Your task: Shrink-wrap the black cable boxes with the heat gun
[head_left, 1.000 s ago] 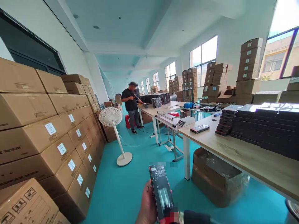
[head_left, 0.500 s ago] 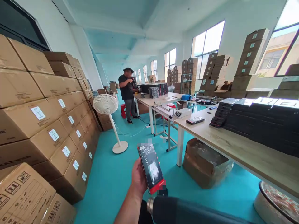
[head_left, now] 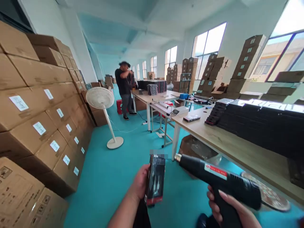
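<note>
Left hand (head_left: pixel 142 179) holds 1 wrapped box (head_left: pixel 155 180); right hand (head_left: pixel 240 209) grips the heat gun (head_left: pixel 201 170). Nozzle (head_left: pixel 178 157) has risen from below the box to its right — apart, judged near working position.

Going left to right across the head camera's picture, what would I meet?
Stacked brown cardboard cartons, white round-headed pedestal fan, standing person in dark clothes, left hand, glossy black-and-red rectangular box, black pistol-shaped heat gun with metal nozzle.
</note>
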A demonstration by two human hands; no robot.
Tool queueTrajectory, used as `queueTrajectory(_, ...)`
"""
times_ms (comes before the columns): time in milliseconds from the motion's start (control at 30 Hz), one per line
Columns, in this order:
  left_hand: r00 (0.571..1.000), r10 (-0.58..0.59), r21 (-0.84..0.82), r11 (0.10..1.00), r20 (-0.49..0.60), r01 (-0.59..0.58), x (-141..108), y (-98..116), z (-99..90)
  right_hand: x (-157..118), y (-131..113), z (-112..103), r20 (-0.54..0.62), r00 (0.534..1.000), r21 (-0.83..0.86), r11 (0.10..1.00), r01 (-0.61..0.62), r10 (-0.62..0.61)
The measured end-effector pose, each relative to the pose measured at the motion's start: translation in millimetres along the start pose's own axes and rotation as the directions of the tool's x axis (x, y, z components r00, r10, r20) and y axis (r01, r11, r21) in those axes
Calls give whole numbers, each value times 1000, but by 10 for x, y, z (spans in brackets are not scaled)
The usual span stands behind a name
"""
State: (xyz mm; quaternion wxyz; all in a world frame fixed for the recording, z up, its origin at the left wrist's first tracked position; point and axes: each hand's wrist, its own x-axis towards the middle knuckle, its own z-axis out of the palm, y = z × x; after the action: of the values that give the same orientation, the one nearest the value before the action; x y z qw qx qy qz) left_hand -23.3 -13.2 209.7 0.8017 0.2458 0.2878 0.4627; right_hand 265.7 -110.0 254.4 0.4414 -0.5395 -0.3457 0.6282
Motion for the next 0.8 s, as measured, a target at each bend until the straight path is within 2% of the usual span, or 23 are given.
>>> queueTrajectory(33, 1000, -10, -4, 1000, -3, 10, 13, 6, 18, -79, 15, 13, -15, 1000, 68, 998, 15, -14)
queueTrajectory(67, 998, -59, -18, 998, -24, 59, 32, 21, 21, -146, 5, 54, 22, 999, 182, 983, 38, -43)
queueTrajectory(100, 995, -79, -36, 996, -66, 77, 50, 39, 13, -197, -29, 115, 80, 996, 220, 975, 22, -41)
queueTrajectory(167, 986, -112, -61, 993, -127, 105, 68, 75, -19, -252, -131, 259, 133, 991, 198, 980, 7, -34)
queueTrajectory(300, 988, -112, -68, 992, -110, 105, 51, 123, -67, -253, -239, 451, 22, 998, 113, 992, 50, -53)
queueTrajectory(333, 989, -101, -73, 993, -112, 93, 48, 130, -72, -251, -221, 471, 32, 998, 99, 994, 43, -46)
queueTrajectory(433, 989, -45, -107, 994, -143, 29, 53, 148, -83, -266, -109, 502, 157, 988, 71, 997, -6, -5)
queueTrajectory(467, 988, -33, -115, 993, -148, 16, 56, 153, -89, -272, -71, 504, 160, 987, 81, 997, -13, 0)
queueTrajectory(600, 993, -32, -124, 992, -112, 18, 54, 161, -136, -247, -2, 447, -47, 999, 259, 966, 13, -1)
queueTrajectory(633, 994, -34, -121, 992, -101, 22, 53, 157, -152, -229, -4, 426, -54, 999, 303, 953, 10, 7)
queueTrajectory(733, 996, -56, -93, 994, -76, 49, 58, 126, -196, -167, -39, 400, 26, 999, 376, 926, -31, 23)
queueTrajectory(800, 994, -92, -74, 993, -53, 88, 69, 99, -209, -127, -86, 427, 13, 999, 422, 906, -35, 32)
